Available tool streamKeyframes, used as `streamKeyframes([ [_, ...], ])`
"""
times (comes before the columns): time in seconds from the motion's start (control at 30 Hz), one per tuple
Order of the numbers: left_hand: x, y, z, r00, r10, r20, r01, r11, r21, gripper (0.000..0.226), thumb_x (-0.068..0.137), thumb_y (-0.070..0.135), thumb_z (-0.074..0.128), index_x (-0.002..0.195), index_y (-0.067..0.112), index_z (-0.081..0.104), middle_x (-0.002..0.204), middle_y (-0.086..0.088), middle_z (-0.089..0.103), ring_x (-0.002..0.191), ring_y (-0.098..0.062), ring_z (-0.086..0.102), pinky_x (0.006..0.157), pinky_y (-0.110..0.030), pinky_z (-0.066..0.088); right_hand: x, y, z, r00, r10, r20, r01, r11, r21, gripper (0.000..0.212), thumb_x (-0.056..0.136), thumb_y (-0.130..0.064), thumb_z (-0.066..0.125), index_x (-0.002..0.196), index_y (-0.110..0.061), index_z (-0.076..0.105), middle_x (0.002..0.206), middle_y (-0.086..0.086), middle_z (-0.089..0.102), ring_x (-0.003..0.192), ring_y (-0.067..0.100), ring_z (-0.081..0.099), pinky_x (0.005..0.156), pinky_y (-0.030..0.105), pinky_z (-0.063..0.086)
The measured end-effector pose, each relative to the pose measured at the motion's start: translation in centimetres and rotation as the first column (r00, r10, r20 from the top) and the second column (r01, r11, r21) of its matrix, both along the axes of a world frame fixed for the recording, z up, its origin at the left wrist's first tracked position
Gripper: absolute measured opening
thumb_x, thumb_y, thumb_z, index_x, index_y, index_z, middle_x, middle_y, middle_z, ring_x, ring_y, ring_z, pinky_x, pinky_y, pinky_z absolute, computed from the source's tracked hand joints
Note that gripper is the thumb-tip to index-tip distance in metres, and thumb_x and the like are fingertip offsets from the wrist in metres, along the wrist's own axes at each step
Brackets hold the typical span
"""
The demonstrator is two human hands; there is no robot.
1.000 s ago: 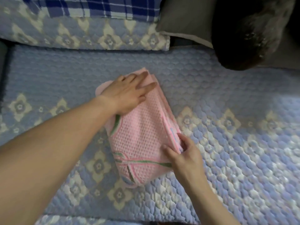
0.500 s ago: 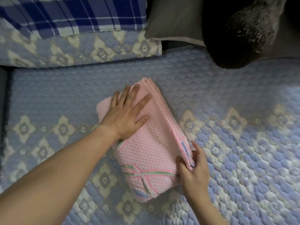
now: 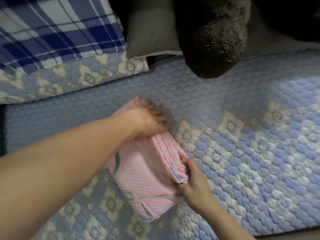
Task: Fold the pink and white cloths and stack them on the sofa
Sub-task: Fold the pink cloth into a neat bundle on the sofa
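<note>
Pink waffle-weave cloth (image 3: 145, 172), folded into a thick block, lies on the quilted blue sofa cover (image 3: 242, 153) and takes up the middle of the view, its layered edge facing three o'clock. Big shift in the last second: the left hand (image 3: 147, 123), which was lying flat on top with fingers spread, now curls over the block's far end at about twelve o'clock, fingertips wrapped down over the edge and out of sight beneath. The right hand (image 3: 192, 181) has tightened too, and the near corner at about four o'clock now bunches up under it. To my eye this means smoothing is over and the pink block is being gathered, either to square the layers or to lift it.

On the grip: the left is curled round the far end, thumb hidden. The right pinches the stacked layers between thumb and fingers, closed on them.

No white cloth shows anywhere, so stacking looks some way off. Beyond, at eleven o'clock, sits a blue plaid cushion (image 3: 57, 30); at one o'clock a dark furry shape (image 3: 216, 42) beside a grey pillow (image 3: 152, 35).
</note>
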State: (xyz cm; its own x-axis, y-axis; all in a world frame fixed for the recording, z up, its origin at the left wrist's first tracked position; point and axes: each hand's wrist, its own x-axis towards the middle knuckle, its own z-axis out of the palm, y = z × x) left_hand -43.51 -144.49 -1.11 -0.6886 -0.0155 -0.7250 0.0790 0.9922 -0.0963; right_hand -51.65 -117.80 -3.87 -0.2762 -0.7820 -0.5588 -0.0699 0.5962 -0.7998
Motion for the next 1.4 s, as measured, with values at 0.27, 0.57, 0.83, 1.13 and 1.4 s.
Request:
streamKeyframes([
  [0.27, -0.3, -2.8, 2.5, 0.993, -0.113, -0.044, 0.118, 0.981, 0.152, 0.066, 0.068, 0.06, 0.069, 0.123, 0.033, 0.045, 0.117, 0.006, 0.067, 0.113, -0.02, 0.062, 0.109, -0.042, 0.036, 0.0, 0.9, -0.5, 0.992, 0.004, -0.127, -0.009, 0.999, -0.038, 0.06, 0.074, -0.008, 0.064, 0.113, -0.051, 0.049, 0.115, -0.031, 0.057, 0.105, -0.005, 0.056, 0.086, 0.014, 0.042],
  [0.57, 4.3, 0.8, 0.7, 0.777, 0.392, -0.492, -0.441, 0.897, 0.019, 0.057, 0.09, 0.038, 0.05, 0.146, 0.028, 0.045, 0.152, -0.02, 0.039, 0.141, -0.044, 0.032, 0.114, -0.064, 0.019, -1.7, -2.1, 0.2, 0.995, -0.095, 0.003, 0.093, 0.984, 0.154, 0.011, 0.076, -0.018, 0.068, 0.079, -0.016, 0.057, 0.076, 0.011, 0.056, 0.063, 0.022, 0.052, 0.058, 0.046, 0.046],
  [0.83, 4.0, 0.2, -4.3, 0.684, 0.685, -0.251, -0.67, 0.726, 0.155, 0.073, 0.086, 0.079, 0.004, 0.153, 0.051, -0.006, 0.168, 0.003, -0.011, 0.153, -0.025, -0.014, 0.116, -0.069, 0.008, 2.5, 0.2, -0.9, 0.78, -0.624, -0.042, 0.598, 0.725, 0.341, 0.078, 0.064, -0.062, 0.084, 0.128, -0.024, 0.059, 0.122, -0.008, 0.062, 0.108, 0.007, 0.062, 0.094, 0.037, 0.052],
  [1.13, 5.3, -3.9, -3.4, -0.109, 0.993, -0.053, -0.875, -0.071, 0.479, 0.083, 0.078, 0.087, 0.043, 0.141, 0.034, 0.047, 0.144, 0.003, 0.055, 0.128, -0.022, 0.055, 0.099, -0.026, 0.041, 4.1, -0.4, -0.8, 0.472, -0.754, 0.456, 0.692, 0.638, 0.339, 0.047, 0.089, -0.035, 0.064, 0.132, -0.017, 0.063, 0.127, 0.006, 0.069, 0.123, 0.025, 0.062, 0.106, 0.048, 0.045],
  [1.4, 21.9, 1.7, 0.0, -0.505, 0.861, -0.054, -0.828, -0.466, 0.313, 0.078, 0.091, 0.077, 0.035, 0.145, 0.023, 0.051, 0.154, -0.01, 0.044, 0.14, -0.029, 0.044, 0.112, -0.031, 0.033, 6.8, -4.3, 2.3, 0.671, -0.508, 0.54, 0.387, 0.861, 0.329, 0.043, 0.078, -0.03, 0.067, 0.117, -0.014, 0.072, 0.118, 0.018, 0.071, 0.114, 0.036, 0.065, 0.103, 0.055, 0.046],
])
